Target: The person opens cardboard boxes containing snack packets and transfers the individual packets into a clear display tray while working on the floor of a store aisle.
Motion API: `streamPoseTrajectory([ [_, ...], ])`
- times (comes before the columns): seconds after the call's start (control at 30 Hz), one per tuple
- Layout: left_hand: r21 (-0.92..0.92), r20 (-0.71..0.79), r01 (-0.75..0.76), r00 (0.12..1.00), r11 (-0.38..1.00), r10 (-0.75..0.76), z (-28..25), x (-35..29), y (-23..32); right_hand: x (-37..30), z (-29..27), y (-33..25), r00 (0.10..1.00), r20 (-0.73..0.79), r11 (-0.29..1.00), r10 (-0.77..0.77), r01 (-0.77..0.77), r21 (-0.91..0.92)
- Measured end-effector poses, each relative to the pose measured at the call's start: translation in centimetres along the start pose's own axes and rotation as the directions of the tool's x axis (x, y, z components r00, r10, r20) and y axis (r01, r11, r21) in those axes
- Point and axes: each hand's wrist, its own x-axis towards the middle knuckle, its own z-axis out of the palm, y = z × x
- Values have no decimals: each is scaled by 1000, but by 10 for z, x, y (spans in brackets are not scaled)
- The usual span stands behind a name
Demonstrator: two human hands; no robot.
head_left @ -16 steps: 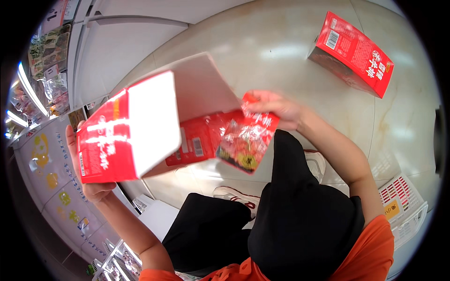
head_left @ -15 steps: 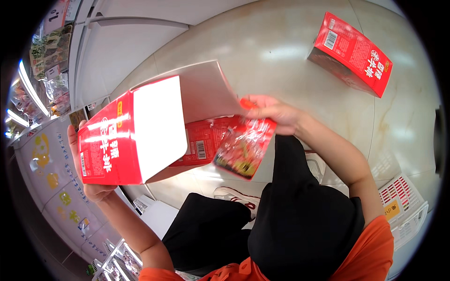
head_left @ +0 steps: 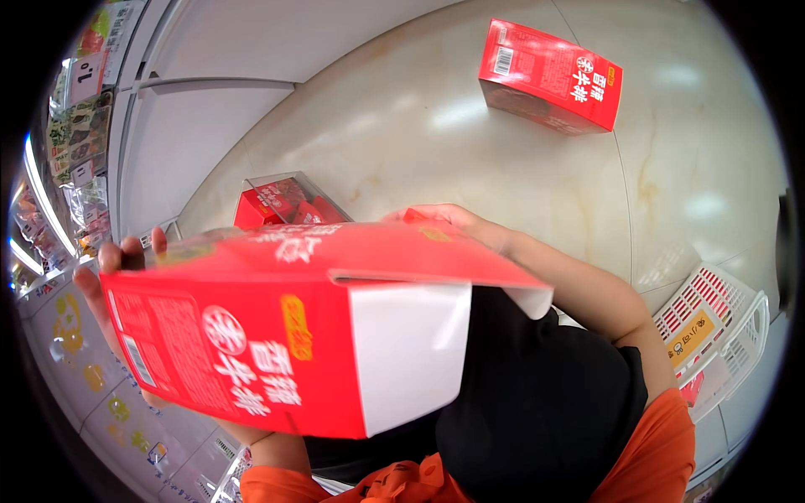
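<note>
The left hand (head_left: 99, 293) is gripping the open red box (head_left: 239, 352) at its left end, fingers wrapping around the edge, and the box is tilting in mid-air above the person's lap, its white flaps (head_left: 411, 356) pointing right. Beyond its far edge, pale floor (head_left: 402, 159) is stretching in a broad gap toward a second red box (head_left: 553, 75), which is lying well apart, while a white cabinet (head_left: 218, 126) is bounding the upper left. A white basket (head_left: 704, 327) is standing at the right, near the person's elbow. The right hand (head_left: 449, 216) is reaching behind the raised panel, which is hiding its fingertips; whether it is holding anything cannot be told. The open box's inside is facing away, and its panel is partly covering a clear-sided container (head_left: 289, 201) of red packets.
</note>
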Motion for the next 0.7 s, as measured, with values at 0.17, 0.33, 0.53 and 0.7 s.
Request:
streamPoseTrajectory([
  [0.17,-245,14,134,991,960,-135,-13,12,-2,-7,18,-14,980,-78,982,-182,178,-61],
  [0.33,-107,40,-167,984,980,172,-64,-3,-27,-39,13,-59,932,-192,893,-308,213,-396],
  [0.53,9,22,-332,943,943,332,-121,-26,-45,-80,-3,-75,891,-214,828,-399,250,-502],
  [0.7,-124,-45,-226,974,966,222,-144,-2,-123,-108,-5,-99,822,-103,727,-560,428,-537],
])
